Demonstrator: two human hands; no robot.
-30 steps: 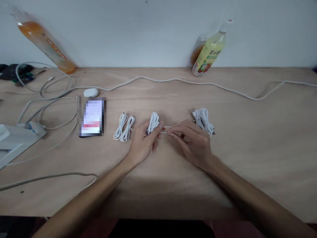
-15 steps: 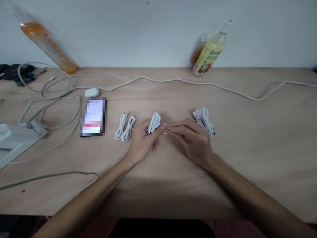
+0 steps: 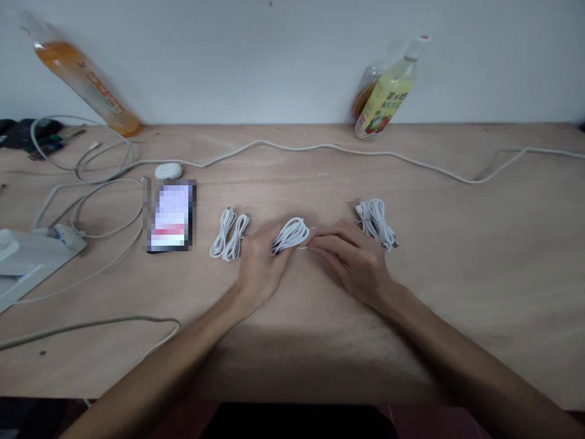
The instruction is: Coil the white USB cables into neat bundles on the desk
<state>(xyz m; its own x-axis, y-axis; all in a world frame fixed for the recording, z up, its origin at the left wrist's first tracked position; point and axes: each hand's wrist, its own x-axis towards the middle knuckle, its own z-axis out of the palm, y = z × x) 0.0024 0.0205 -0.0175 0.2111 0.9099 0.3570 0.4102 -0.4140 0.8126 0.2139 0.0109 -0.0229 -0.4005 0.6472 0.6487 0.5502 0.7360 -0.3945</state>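
A coiled white cable [image 3: 292, 233] sits in the grip of my left hand [image 3: 259, 262], its loops pointing right. My right hand [image 3: 351, 259] is closed in a pinch on a thin white tie [image 3: 303, 248], whose ends stick out toward the coil. Part of the tie is hidden by the fingers. Just left of my left hand lie two coiled white cables [image 3: 230, 235] side by side. Beyond my right hand is another group of coiled white cables [image 3: 377, 222], partly covered by that hand.
A phone [image 3: 171, 216] and a white earbud case [image 3: 169, 171] lie at left, near loose cables and a white power strip [image 3: 41, 256]. An orange drink bottle [image 3: 86, 88] and a yellow one [image 3: 388, 94] stand by the wall. A long white cable [image 3: 324, 146] crosses the table.
The coil in my left hand has turned, its loops swinging toward the right. My left thumb has left the tie, while my right hand stays nearly in place, still pinching it.
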